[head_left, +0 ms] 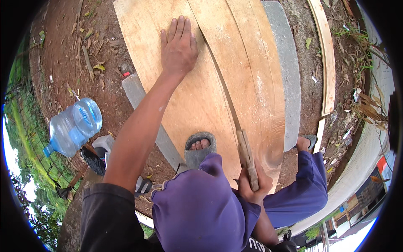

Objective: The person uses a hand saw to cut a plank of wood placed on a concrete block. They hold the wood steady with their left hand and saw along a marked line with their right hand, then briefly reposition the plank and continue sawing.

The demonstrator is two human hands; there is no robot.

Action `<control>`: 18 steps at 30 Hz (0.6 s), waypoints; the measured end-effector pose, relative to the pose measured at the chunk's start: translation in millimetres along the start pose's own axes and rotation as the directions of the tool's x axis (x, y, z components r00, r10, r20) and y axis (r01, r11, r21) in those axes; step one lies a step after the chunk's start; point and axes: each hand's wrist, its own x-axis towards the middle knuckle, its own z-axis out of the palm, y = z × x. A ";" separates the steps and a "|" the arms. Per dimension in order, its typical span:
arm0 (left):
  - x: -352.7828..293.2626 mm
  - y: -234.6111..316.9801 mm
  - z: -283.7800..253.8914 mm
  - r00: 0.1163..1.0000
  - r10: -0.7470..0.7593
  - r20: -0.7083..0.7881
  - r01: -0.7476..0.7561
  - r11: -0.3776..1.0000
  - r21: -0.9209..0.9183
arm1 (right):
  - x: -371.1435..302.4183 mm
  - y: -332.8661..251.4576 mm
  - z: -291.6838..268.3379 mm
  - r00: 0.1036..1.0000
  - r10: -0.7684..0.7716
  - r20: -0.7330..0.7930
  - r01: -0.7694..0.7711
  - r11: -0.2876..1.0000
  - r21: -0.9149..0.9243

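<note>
A light plywood board (pixel 193 101) lies before me, with sawdust and long dark lines along it. My left hand (pixel 179 49) rests flat on its far left part, fingers stretched out and holding nothing. Close to my body, my right hand (pixel 255 185) is wrapped round the wooden handle of a hand saw (pixel 247 157). The saw's thin blade (pixel 224 90) appears almost edge-on, running away from me along a line in the board. My foot in a grey sandal (pixel 200 153) presses on the board's near part, left of the saw.
Grey slabs (pixel 289 75) show beyond both sides of the board. A large clear blue water bottle (pixel 75 126) lies at the left near a wire fence. Wooden strips (pixel 325 59) lie on the dirt at the right. My other foot (pixel 308 143) stands on the ground there.
</note>
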 end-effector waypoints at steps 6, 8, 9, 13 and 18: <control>7.7 10.0 2.5 0.999 0.025 0.023 -0.025 1.000 0.010 | 168.1 -23.6 88.5 0.999 -0.033 -0.014 0.035 0.992 0.122; 5.4 2.7 0.1 1.000 0.023 0.010 -0.024 1.000 0.020 | 156.4 -26.5 88.6 0.999 -0.028 -0.016 0.029 0.993 0.112; 3.9 1.1 0.0 1.000 0.025 0.005 -0.025 0.999 0.023 | 146.9 -27.5 86.8 1.000 -0.023 -0.019 0.025 0.994 0.107; -7.7 -2.8 0.1 1.000 -0.005 0.003 0.005 1.000 0.018 | 26.2 0.5 24.3 1.000 -0.011 -0.007 0.011 1.000 -0.018; -3.2 -2.6 -5.5 1.000 -0.004 0.004 0.004 0.999 0.039 | 31.9 3.8 26.7 0.999 0.005 -0.040 -0.001 0.996 0.084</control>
